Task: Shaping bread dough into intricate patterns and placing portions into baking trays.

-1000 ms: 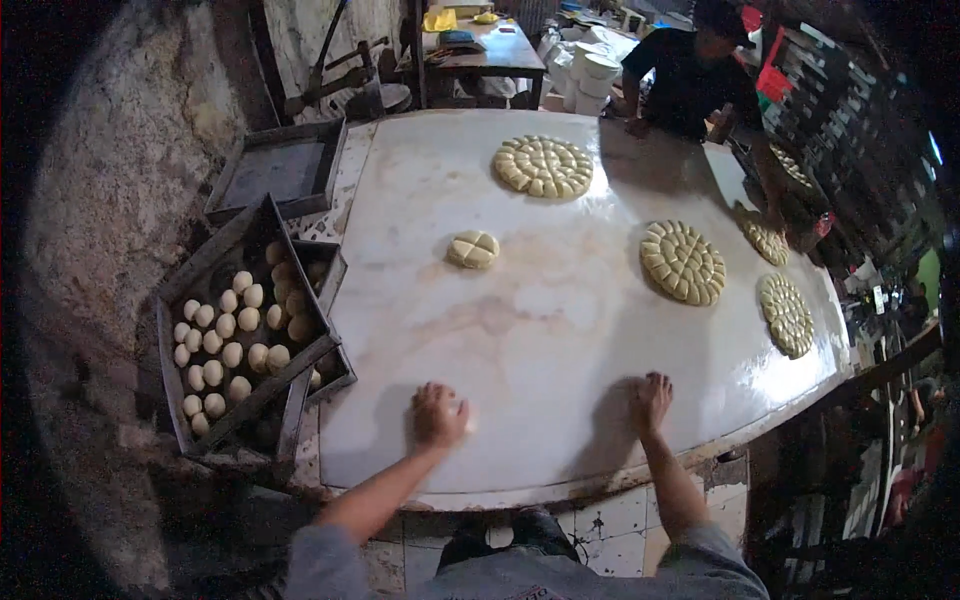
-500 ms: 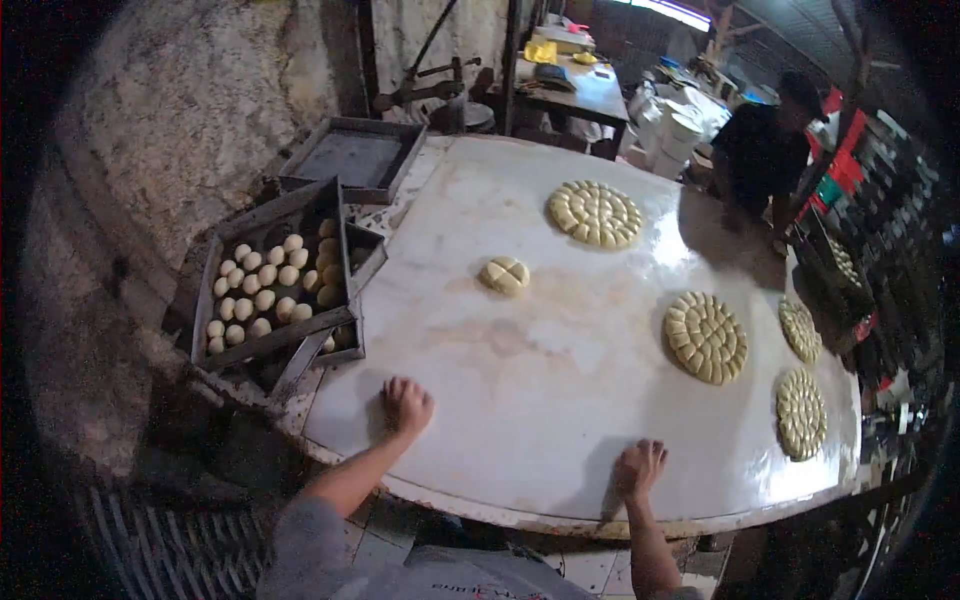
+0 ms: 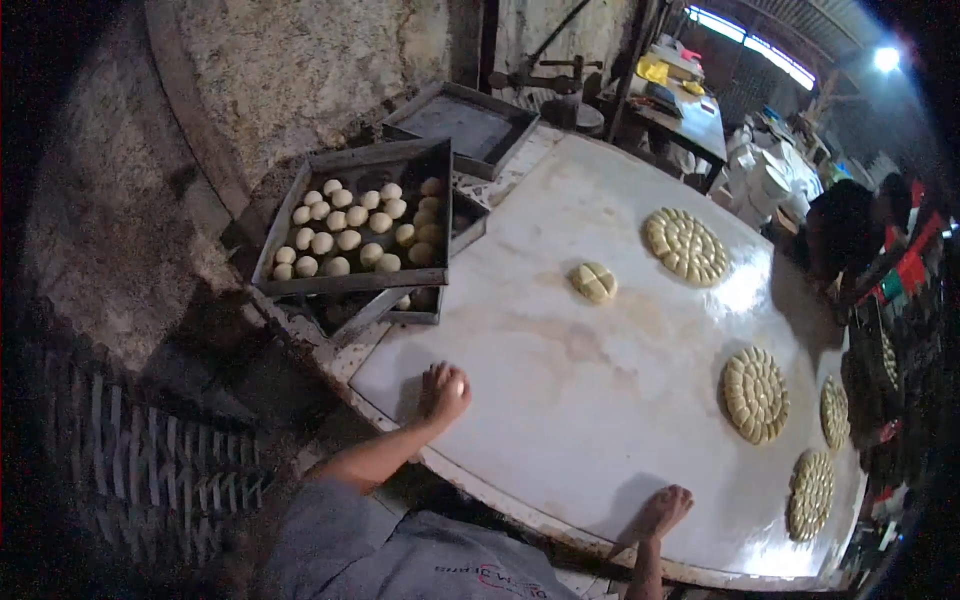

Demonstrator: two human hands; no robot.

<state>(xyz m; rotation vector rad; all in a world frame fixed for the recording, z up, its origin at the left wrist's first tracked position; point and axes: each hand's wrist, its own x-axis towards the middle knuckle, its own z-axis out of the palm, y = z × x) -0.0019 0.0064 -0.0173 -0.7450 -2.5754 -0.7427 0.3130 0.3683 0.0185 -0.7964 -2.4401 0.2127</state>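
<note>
My left hand [image 3: 446, 394] rests curled on the white tabletop [image 3: 520, 430], near its front left edge and just below the stacked trays. A small pale patch shows at its fingers, but I cannot make out what it is. Farther right, close to the front edge, my right hand [image 3: 666, 512] also lies curled on the surface, and whatever is beneath its fingers is hidden. Beyond my hands sits a small dough round [image 3: 593, 282] cut into wedges. Larger scored dough rounds lie at the back [image 3: 686, 246] and on the right [image 3: 756, 395].
On the left, a metal tray [image 3: 350, 284] of pale dough balls [image 3: 348, 240] sits crookedly on other trays. Another tray [image 3: 465, 125] stands behind it. More scored rounds [image 3: 811, 495] lie at the far right. A dark-clothed person [image 3: 835, 235] is beyond the table.
My view has swung left and tilted, so the table and trays appear farther right. Both hands stay curled on the tabletop, in about the same places.
</note>
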